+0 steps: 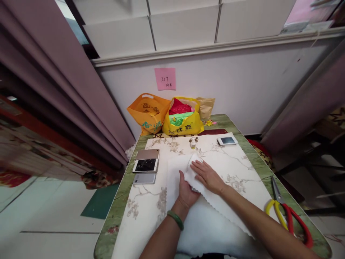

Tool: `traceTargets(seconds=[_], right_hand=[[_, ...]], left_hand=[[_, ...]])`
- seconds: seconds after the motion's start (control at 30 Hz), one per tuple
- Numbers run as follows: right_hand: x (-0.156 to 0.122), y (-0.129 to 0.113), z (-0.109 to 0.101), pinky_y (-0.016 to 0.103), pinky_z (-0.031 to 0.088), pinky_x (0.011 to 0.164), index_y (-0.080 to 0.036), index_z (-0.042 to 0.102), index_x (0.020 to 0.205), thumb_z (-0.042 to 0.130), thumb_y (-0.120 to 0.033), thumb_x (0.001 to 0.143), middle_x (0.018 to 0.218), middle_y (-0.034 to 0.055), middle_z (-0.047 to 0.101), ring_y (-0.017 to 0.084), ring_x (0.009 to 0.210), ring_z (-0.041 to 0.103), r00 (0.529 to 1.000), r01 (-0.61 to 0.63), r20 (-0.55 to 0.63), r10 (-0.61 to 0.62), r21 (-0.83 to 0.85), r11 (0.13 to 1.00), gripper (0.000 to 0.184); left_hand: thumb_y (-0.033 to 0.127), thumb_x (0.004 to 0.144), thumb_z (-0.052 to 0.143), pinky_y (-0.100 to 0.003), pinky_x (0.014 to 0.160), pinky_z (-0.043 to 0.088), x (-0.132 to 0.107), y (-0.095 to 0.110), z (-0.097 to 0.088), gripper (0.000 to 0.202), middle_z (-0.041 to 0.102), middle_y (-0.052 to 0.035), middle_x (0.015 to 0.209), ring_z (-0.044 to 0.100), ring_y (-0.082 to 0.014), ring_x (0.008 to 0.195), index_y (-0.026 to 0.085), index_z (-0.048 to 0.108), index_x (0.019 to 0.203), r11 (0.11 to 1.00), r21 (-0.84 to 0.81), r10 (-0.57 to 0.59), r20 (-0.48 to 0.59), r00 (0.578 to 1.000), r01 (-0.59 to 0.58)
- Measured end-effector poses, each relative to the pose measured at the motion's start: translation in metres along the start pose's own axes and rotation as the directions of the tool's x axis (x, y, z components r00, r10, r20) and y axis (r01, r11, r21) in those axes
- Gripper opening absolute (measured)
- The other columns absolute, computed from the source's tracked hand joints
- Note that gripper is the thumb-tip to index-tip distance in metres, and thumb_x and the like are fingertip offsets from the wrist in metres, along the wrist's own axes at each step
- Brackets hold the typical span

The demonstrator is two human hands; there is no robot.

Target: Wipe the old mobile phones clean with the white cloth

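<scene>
A white cloth (212, 205) with a scalloped edge spreads over the near part of the table, one corner folded up over my left hand. My left hand (186, 192), wearing a green bangle (175, 220), is turned palm up and supports the folded cloth, its thumb raised and its fingers mostly covered. A small dark edge shows between palm and cloth, but what it belongs to is hidden. On top of the fold lies my right hand (208, 176), palm down, fingers stretched out flat. A small bottle (193, 144) stands beyond the hands.
Three phones, including a dark-screened one (146, 165), lie at left; another white phone (227, 141) lies back right. Scissors (285, 210) with red and yellow handles rest near the right edge. An orange bag (148, 111), a yellow bag (183, 126) and a beige pouch (206, 107) stand by the wall.
</scene>
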State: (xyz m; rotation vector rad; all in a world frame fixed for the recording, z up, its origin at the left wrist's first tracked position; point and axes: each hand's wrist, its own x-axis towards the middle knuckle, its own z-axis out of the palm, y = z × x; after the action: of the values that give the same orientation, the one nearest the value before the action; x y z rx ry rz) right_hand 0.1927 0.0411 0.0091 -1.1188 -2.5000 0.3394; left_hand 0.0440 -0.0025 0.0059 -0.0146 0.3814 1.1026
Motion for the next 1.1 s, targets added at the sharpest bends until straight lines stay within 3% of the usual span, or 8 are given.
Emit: traceTargets(seconds=[0.17, 0.3, 0.4, 0.53, 0.63, 0.87, 0.97, 1.1], right_hand=[[-0.008, -0.023, 0.008, 0.053, 0.01, 0.117, -0.022, 0.015, 0.153, 0.033, -0.044, 0.099, 0.157, 0.0073, 0.023, 0.023, 0.146, 0.016, 0.995, -0.081, 0.058, 0.087, -0.098, 0.992, 0.06], [-0.009, -0.042, 0.012, 0.051, 0.005, 0.118, -0.018, 0.011, 0.153, 0.03, -0.042, 0.1, 0.158, 0.007, 0.018, 0.022, 0.146, 0.012, 0.997, -0.031, 0.069, 0.037, -0.086, 0.996, 0.061], [0.005, -0.039, 0.015, 0.051, 0.009, 0.118, -0.02, 0.016, 0.153, 0.028, -0.044, 0.1, 0.157, 0.0059, 0.022, 0.022, 0.146, 0.015, 0.994, -0.072, 0.084, 0.076, -0.058, 0.996, 0.059], [0.023, -0.02, 0.017, 0.055, 0.013, 0.115, -0.02, 0.016, 0.153, 0.023, -0.044, 0.1, 0.156, 0.0078, 0.024, 0.022, 0.145, 0.016, 0.948, -0.309, 0.058, 0.313, -0.073, 0.948, 0.058], [0.013, -0.017, 0.018, 0.057, 0.009, 0.115, -0.016, 0.014, 0.153, 0.023, -0.041, 0.101, 0.156, 0.0108, 0.023, 0.024, 0.146, 0.015, 0.912, -0.409, -0.004, 0.411, -0.105, 0.907, 0.059], [-0.023, -0.047, 0.014, 0.055, 0.004, 0.117, -0.025, 0.008, 0.153, 0.026, -0.04, 0.1, 0.158, 0.0037, 0.019, 0.021, 0.146, 0.012, 0.989, -0.136, 0.054, 0.14, -0.068, 0.988, 0.058], [-0.006, -0.038, 0.013, 0.056, 0.007, 0.116, -0.027, 0.012, 0.153, 0.026, -0.041, 0.1, 0.157, 0.0026, 0.021, 0.022, 0.146, 0.015, 0.981, -0.176, 0.069, 0.181, -0.07, 0.982, 0.056], [0.011, -0.018, 0.017, 0.059, 0.01, 0.114, -0.024, 0.012, 0.153, 0.022, -0.041, 0.101, 0.157, 0.0064, 0.022, 0.023, 0.145, 0.017, 0.928, -0.37, 0.012, 0.373, -0.097, 0.924, 0.056]], left_hand=[[0.069, 0.082, 0.047, -0.043, 0.102, 0.042, -0.002, 0.002, -0.003, 0.071, 0.064, -0.0106, 0.125, 0.057, -0.0293, 0.119, 0.019, 0.053, 0.132, 0.999, 0.028, -0.034, -0.059, 0.998, 0.036], [0.074, 0.076, 0.049, -0.045, 0.102, 0.043, -0.001, 0.003, -0.005, 0.077, 0.065, -0.0115, 0.122, 0.057, -0.0306, 0.119, 0.019, 0.054, 0.131, 0.997, 0.034, -0.065, -0.183, 0.981, 0.072], [0.074, 0.078, 0.046, -0.048, 0.103, 0.041, -0.001, 0.002, 0.0, 0.078, 0.064, -0.0135, 0.123, 0.056, -0.0324, 0.12, 0.018, 0.055, 0.131, 0.994, 0.052, -0.089, -0.115, 0.989, 0.096], [0.072, 0.081, 0.042, -0.05, 0.107, 0.035, -0.004, 0.0, 0.009, 0.074, 0.059, -0.0131, 0.131, 0.052, -0.0321, 0.125, 0.02, 0.052, 0.133, 0.996, 0.045, -0.074, 0.029, 0.997, 0.072], [0.072, 0.082, 0.041, -0.049, 0.108, 0.034, -0.005, 0.0, 0.01, 0.075, 0.058, -0.0135, 0.133, 0.05, -0.0317, 0.127, 0.019, 0.052, 0.133, 0.998, 0.017, -0.069, 0.07, 0.995, 0.068], [0.068, 0.08, 0.05, -0.043, 0.106, 0.039, 0.001, 0.0, -0.004, 0.069, 0.064, -0.0113, 0.124, 0.054, -0.0297, 0.123, 0.018, 0.057, 0.127, 1.0, 0.014, 0.0, -0.178, 0.984, 0.003], [0.069, 0.081, 0.049, -0.045, 0.106, 0.038, 0.002, 0.0, -0.002, 0.068, 0.062, -0.0099, 0.129, 0.053, -0.0294, 0.125, 0.021, 0.055, 0.129, 1.0, 0.015, -0.012, -0.101, 0.995, 0.014], [0.07, 0.083, 0.044, -0.047, 0.108, 0.036, -0.001, 0.0, 0.005, 0.07, 0.059, -0.0112, 0.132, 0.051, -0.0295, 0.126, 0.02, 0.054, 0.131, 1.0, 0.004, -0.022, 0.042, 0.999, 0.022]])
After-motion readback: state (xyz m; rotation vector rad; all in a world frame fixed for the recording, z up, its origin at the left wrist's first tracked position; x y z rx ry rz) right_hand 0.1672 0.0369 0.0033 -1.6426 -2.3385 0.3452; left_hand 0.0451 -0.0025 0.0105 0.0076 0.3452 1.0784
